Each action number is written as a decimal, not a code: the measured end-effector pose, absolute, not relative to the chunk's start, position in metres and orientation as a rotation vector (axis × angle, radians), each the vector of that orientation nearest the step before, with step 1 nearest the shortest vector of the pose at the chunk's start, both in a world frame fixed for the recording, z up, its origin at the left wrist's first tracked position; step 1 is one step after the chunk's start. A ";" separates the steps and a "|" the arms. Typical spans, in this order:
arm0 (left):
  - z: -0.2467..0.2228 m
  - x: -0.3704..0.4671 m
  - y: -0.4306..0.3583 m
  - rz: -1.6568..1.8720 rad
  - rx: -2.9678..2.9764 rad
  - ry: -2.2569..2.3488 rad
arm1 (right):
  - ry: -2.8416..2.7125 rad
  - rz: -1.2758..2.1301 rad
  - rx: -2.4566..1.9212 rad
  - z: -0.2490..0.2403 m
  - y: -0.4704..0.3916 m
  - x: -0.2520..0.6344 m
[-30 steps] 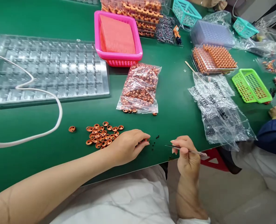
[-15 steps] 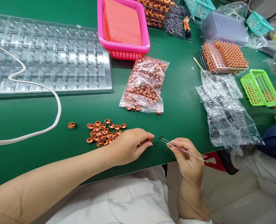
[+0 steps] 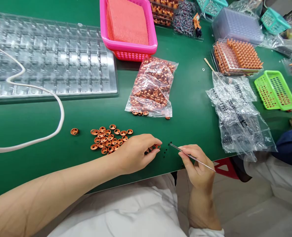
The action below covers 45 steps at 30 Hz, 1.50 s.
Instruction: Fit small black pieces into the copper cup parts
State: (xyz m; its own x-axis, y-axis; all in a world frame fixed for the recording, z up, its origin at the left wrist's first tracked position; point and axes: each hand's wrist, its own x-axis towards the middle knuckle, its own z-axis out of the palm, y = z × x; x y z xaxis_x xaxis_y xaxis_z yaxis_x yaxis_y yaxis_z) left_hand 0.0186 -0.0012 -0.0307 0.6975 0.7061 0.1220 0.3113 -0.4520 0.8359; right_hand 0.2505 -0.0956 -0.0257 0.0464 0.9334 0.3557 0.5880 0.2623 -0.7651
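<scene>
My left hand (image 3: 138,154) is closed, thumb and forefinger pinching a small copper-coloured ring (image 3: 157,146); a few more copper pieces partly show under its fingers. In my right hand (image 3: 200,168) I grip metal tweezers (image 3: 192,157), their tips close together and touching down at some tiny black pieces (image 3: 170,143). A few other black specks (image 3: 164,152) lie on the table between the hands. Left of my left hand spreads a loose group of copper-coloured rings with holes (image 3: 108,143), partly hidden by that hand. One ring (image 3: 74,131) lies apart, farther left.
A clear bag of copper rings (image 3: 153,87) lies ahead, behind it a pink basket (image 3: 128,47). A clear moulded tray (image 3: 49,62) and white cable (image 3: 59,105) are left. Plastic bags (image 3: 237,115), a green basket (image 3: 275,90) and another person's sleeve (image 3: 291,148) are right.
The tweezers' two arms have come together at the black pieces; they stood apart before. My left hand keeps its pinch on the ring. The whole view has shifted slightly.
</scene>
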 end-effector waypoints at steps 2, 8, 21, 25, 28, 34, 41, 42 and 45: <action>-0.030 0.019 -0.001 0.550 2.043 0.805 | -1.678 0.486 -1.409 -0.024 -0.094 0.251; -0.027 0.019 0.000 0.492 2.038 0.838 | -1.722 0.476 -1.402 -0.025 -0.091 0.251; -0.034 0.018 0.000 0.654 2.096 0.739 | -1.778 0.484 -1.392 -0.023 -0.088 0.252; -0.033 0.019 0.002 0.619 2.095 0.779 | -1.765 0.479 -1.403 -0.024 -0.090 0.252; -0.032 0.018 0.001 0.607 2.061 0.805 | -1.765 0.471 -1.417 -0.024 -0.090 0.251; -0.029 0.017 0.000 0.558 1.979 0.851 | -1.761 0.448 -1.429 -0.023 -0.089 0.250; -0.024 0.019 0.002 0.459 1.850 0.920 | -1.747 0.457 -1.434 -0.023 -0.091 0.250; -0.024 0.019 0.002 0.441 1.842 0.927 | -1.742 0.458 -1.439 -0.024 -0.092 0.250; -0.023 0.019 0.002 0.398 1.832 0.934 | -1.730 0.463 -1.453 -0.024 -0.092 0.250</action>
